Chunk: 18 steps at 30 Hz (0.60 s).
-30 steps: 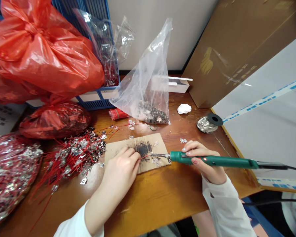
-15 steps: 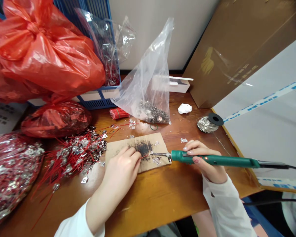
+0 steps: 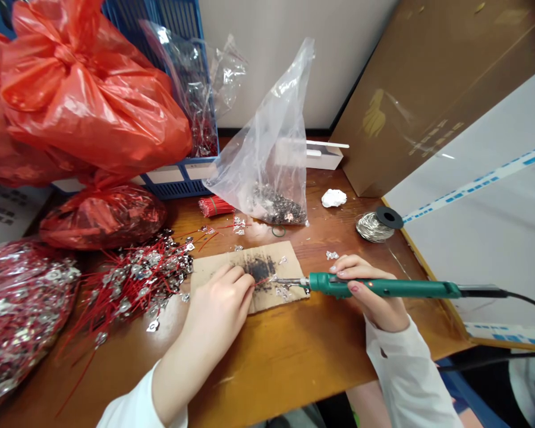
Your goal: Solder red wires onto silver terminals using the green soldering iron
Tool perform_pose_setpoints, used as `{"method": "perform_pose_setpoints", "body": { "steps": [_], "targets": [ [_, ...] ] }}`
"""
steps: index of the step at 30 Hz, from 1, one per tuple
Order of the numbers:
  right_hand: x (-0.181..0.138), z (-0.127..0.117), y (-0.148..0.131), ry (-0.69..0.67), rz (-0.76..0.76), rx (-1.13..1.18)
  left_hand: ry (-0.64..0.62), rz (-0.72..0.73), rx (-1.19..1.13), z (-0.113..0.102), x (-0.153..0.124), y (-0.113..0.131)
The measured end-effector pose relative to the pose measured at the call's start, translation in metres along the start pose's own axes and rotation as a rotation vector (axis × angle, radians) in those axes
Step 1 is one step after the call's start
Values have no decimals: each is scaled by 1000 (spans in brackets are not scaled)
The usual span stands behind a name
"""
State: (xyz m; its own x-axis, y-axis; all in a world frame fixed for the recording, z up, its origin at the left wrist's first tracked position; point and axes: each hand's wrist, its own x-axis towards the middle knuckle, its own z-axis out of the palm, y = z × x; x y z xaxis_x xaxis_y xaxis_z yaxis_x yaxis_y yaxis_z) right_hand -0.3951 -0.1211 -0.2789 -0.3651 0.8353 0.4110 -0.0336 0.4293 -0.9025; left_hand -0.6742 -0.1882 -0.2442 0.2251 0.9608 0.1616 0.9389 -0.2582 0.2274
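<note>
My right hand [image 3: 374, 288] is closed around a green soldering iron [image 3: 410, 289], its metal tip pointing left over a piece of cardboard [image 3: 218, 264]. My left hand [image 3: 225, 294] rests on the cardboard's near left part, fingers pinched on a thin red wire [image 3: 261, 282]. The wire's far end meets a small metal piece by the iron's tip; the exact contact is too small to make out. Dark scorch marks [image 3: 259, 268] cover the cardboard's middle. A few small metal tabs [image 3: 283, 292] lie on it below the tip.
Red wires with metal tabs [image 3: 134, 273] are heaped at left, beside red plastic bags [image 3: 93, 113]. Behind the cardboard stands a clear bag of small parts [image 3: 276, 199]. A solder wire spool [image 3: 377, 226] and a white lump [image 3: 334, 198] lie at right. A brown box [image 3: 410, 89] stands behind.
The soldering iron's rear end has shifted slightly left and up, its tip staying near the wire end. My left hand has barely moved.
</note>
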Motion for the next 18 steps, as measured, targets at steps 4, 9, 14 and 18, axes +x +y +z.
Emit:
{"method": "perform_pose_setpoints", "body": {
  "steps": [4, 9, 14, 18],
  "targets": [
    [0, 0, -1, 11, 2, -2, -25, 9, -7, -1, 0, 1],
    [0, 0, 1, -12, -19, 14, -26, 16, -13, 0, -1, 1],
    [-1, -1, 1, -24, -11, 16, -7, 36, -20, 3, -1, 1],
    [-1, -1, 1, -22, -7, 24, 10, 34, -16, 3, -2, 1]
  ]
}}
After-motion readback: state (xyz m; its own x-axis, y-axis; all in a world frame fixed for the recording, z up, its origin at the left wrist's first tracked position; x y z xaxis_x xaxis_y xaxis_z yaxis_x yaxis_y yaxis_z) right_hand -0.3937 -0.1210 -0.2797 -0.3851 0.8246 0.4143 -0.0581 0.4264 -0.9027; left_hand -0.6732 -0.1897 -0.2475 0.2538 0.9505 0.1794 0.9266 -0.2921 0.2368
